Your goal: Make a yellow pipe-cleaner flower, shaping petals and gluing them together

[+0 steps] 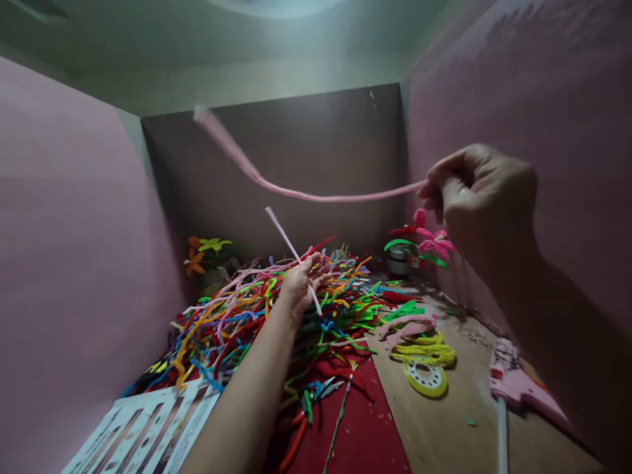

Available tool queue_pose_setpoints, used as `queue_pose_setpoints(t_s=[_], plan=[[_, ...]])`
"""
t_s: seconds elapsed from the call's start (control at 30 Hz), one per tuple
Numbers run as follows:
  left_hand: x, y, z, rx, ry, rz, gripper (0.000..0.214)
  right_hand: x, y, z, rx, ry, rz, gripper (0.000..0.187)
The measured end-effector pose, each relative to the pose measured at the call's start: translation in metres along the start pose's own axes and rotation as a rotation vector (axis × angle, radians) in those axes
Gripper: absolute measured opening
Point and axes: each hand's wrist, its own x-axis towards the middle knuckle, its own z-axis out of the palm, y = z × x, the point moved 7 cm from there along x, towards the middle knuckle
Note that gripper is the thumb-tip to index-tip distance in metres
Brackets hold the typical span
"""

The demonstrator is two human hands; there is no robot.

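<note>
Strand [320, 198], pink, pinched at 1 end in right hand [481, 184], pale stem [283, 235] seemingly held in left hand [299, 282], multicoloured heap [247, 306] behind.

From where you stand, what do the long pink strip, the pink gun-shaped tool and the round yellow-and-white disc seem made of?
Long pink strip in the right hand: probably chenille over wire, soft and matte; it curves out unsupported.
Pink gun-shaped tool: likely hard plastic, fairly smooth, judging by its moulded body.
Round yellow-and-white disc: perhaps plastic, from its crisp, evenly placed holes; finish unclear.
</note>
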Motion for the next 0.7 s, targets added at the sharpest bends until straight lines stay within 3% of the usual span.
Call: queue_pose_setpoints(t_s=[0.1,0.2,0.33,0.5,0.7], plan=[[-0.042,0.016,0.021,0.037,-0.131,-0.023,0.019,-0.038,0.004,0.009,0.11,-0.082,0.083,0.013],[-0.089,0.005,0.034,0.185,-0.315,-0.183,0.035,-0.075,0.026,0.031,0.154,-0.219,0.217,0.013],[-0.131,-0.013,0.03,0.184,-0.378,-0.239,0.045,-0.115,0.056,0.056,0.281,-0.384,0.487,0.014],[-0.139,-0.02,0.021,0.09,-0.268,-0.157,0.039,-0.148,0.079,0.081,0.475,-0.476,0.744,0.008],[-0.124,-0.019,-0.004,-0.053,-0.051,-0.061,0.025,-0.164,0.09,0.095,0.571,-0.559,0.827,0.008]])
